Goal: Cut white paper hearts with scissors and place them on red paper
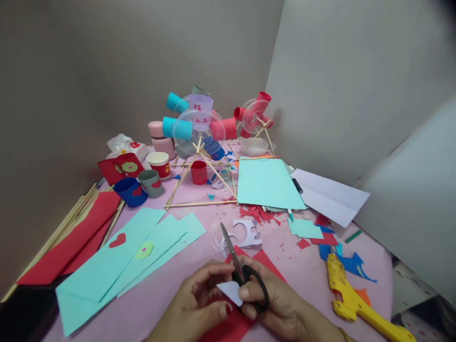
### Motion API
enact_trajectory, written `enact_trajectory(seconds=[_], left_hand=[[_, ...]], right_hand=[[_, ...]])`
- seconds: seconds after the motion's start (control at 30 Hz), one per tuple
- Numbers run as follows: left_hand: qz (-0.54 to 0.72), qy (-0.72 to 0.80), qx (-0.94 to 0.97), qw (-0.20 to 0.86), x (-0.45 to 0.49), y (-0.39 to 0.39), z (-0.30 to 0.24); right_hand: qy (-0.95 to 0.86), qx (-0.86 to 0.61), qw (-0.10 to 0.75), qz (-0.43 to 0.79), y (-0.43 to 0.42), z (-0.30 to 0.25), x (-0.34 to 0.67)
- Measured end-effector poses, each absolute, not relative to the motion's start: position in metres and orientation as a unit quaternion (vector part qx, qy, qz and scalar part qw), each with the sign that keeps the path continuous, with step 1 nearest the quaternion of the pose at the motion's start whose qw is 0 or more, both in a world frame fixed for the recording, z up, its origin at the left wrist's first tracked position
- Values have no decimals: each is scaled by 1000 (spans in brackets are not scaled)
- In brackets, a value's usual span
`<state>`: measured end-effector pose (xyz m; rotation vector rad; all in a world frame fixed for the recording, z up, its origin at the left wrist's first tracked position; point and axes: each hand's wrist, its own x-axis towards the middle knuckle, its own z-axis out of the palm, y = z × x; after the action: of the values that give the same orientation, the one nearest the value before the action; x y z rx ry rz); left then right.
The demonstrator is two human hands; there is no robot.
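Right hand (277,293): closed on the black-handled scissors (235,260), blades pointing away over the tabletop (306,280)
Left hand (199,298): fingers curled beside the pale paper piece; cannot tell whether they pinch it
Pale paper piece (231,290): between both hands, one end under the right thumb
Red paper (230,328): beneath the hands
Yellow glue gun (351,300): lying near the right forearm
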<state>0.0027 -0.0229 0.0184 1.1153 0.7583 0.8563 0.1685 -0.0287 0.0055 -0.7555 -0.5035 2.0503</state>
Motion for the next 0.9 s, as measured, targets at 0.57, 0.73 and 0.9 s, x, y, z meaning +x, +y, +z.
enact_trajectory(seconds=[0.57, 0.73, 0.9], left_hand=[[350, 491, 403, 688, 13, -18, 21], [341, 516, 432, 657, 12, -19, 21], [350, 513, 450, 642, 10, -19, 22]], right_hand=[[-392, -449, 487, 638, -34, 16, 166], [-396, -462, 475, 636, -36, 16, 162], [-434, -476, 492, 586, -37, 10, 162]])
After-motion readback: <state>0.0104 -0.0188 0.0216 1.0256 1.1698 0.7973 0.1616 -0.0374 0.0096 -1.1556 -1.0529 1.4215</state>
